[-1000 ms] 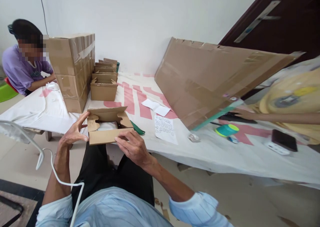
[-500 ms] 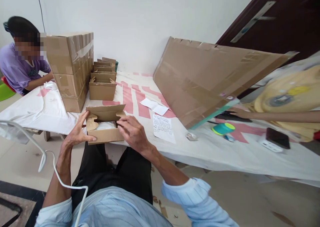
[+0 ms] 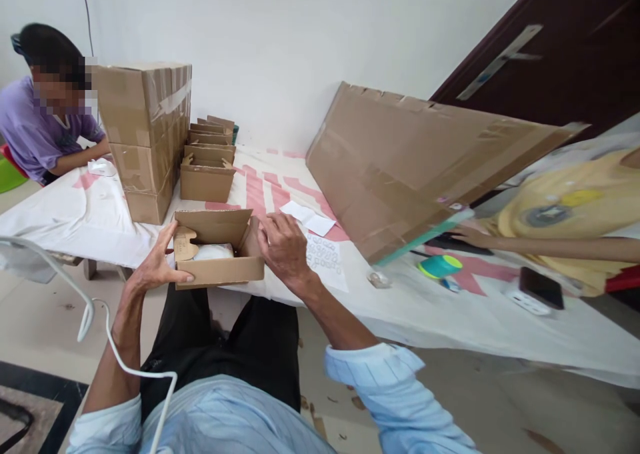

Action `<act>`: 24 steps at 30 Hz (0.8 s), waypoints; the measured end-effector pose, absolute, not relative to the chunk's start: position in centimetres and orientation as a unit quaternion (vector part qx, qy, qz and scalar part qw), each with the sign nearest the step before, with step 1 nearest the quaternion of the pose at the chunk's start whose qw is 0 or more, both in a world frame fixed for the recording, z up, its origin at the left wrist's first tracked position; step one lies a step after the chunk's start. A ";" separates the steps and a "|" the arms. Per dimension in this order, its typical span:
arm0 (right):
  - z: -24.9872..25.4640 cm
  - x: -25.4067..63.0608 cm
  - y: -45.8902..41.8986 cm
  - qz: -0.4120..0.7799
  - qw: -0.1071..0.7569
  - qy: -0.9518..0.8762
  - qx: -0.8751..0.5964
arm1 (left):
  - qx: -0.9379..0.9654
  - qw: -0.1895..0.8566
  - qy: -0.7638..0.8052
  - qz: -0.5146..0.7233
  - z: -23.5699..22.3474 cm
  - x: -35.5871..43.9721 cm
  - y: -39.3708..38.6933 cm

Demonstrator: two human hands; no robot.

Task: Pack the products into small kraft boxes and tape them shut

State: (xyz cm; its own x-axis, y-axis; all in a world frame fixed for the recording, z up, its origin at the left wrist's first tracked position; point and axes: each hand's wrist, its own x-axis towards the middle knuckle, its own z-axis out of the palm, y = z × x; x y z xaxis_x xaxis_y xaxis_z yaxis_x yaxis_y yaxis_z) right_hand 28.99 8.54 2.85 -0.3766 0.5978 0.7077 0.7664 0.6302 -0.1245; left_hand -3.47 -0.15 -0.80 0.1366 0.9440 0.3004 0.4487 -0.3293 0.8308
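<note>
Cardboard, brown and corrugated: one small open box [image 3: 219, 251] sits at the near edge of the counter [image 3: 440, 307], its lid flap raised at the back. One white item [image 3: 214, 251] lies inside it. The left hand [image 3: 153, 267] grasps the box's left end, thumb along the front wall and fingers on the side flap. The right hand [image 3: 283, 246] lies flat against the box's right end, fingers spread, its grip released and closed on nothing.

Behind the box stands one row of similar small open boxes [image 3: 207, 171], at least four, the exact count hidden by overlap. Beside that row stand two taped cartons [image 3: 145, 134], one stacked on the other. Three paper sheets [image 3: 320, 241] lie right of the box, one of them printed. One large cardboard sheet [image 3: 420, 164] leans over the counter. Further right: one teal tape roll [image 3: 440, 266] and one dark phone [image 3: 541, 287]. Two other people are seated, one at each end of the counter.
</note>
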 end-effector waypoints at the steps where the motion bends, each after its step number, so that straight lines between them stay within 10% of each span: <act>1: 3.3 28.9 8.5 -0.140 0.354 -0.834 -0.400 | 0.695 0.291 0.501 0.426 -0.9 -3.5 -0.1; 12: 6.7 21.9 10.7 0.026 -0.032 -0.953 -0.300 | 0.697 0.282 0.516 0.410 -0.4 -3.4 -0.2; 24: 7.5 20.8 11.3 0.057 -0.143 -0.952 -0.263 | 0.700 0.278 0.502 0.426 -0.4 -3.1 -0.4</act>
State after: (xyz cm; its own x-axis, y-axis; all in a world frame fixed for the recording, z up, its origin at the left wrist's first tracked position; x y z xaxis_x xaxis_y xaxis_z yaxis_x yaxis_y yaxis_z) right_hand 20.81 11.32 7.53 -0.8203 0.4856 -0.3022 0.5181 0.8547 -0.0328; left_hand -3.14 -0.44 -0.38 0.1335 0.9391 0.3167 0.4662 -0.3414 0.8162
